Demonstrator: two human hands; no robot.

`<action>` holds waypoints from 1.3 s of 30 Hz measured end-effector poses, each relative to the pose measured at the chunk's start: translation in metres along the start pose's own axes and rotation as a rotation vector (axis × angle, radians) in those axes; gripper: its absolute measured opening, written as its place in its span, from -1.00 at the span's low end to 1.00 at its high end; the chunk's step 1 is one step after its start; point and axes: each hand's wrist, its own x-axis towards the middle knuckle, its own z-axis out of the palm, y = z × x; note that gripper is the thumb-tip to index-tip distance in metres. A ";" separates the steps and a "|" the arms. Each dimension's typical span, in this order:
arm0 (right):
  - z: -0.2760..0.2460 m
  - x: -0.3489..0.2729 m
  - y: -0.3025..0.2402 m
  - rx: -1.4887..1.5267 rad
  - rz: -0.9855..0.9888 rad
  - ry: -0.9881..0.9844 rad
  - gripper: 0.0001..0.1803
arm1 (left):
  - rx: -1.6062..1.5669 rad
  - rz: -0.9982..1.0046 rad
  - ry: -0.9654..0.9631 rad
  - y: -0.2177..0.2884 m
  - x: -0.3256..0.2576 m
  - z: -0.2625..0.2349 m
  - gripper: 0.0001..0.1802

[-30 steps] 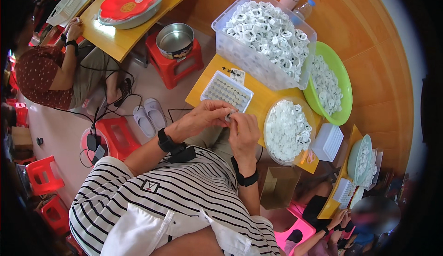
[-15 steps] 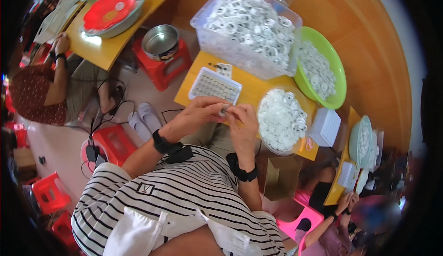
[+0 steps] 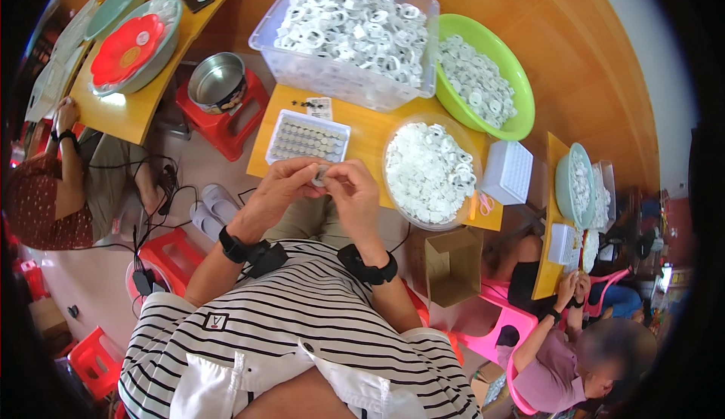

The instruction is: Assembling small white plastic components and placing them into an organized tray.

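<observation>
- My left hand (image 3: pixel 283 189) and right hand (image 3: pixel 351 192) meet just off the near edge of the yellow table (image 3: pixel 370 128), above my lap.
- Both grips are clenched on one small white ring part (image 3: pixel 321 175), pinched between the fingertips of the two hands.
- The part is too small and too covered by my fingers to tell which way it points or where its long axis lies; it looks roundish, so I judge it may have none to speak of.
- To do this well, I think I should hold it steady with my left fingertips and work it with my right, close to the compartment tray (image 3: pixel 308 138) at the table's near left corner.
- The clear bowl of white rings (image 3: pixel 429 171) sits near the table's near right edge, close to my right hand.
</observation>
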 end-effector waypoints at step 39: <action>-0.138 -0.029 0.003 -0.613 0.120 0.501 -0.86 | -0.251 0.113 0.129 0.023 -0.017 -0.060 -0.67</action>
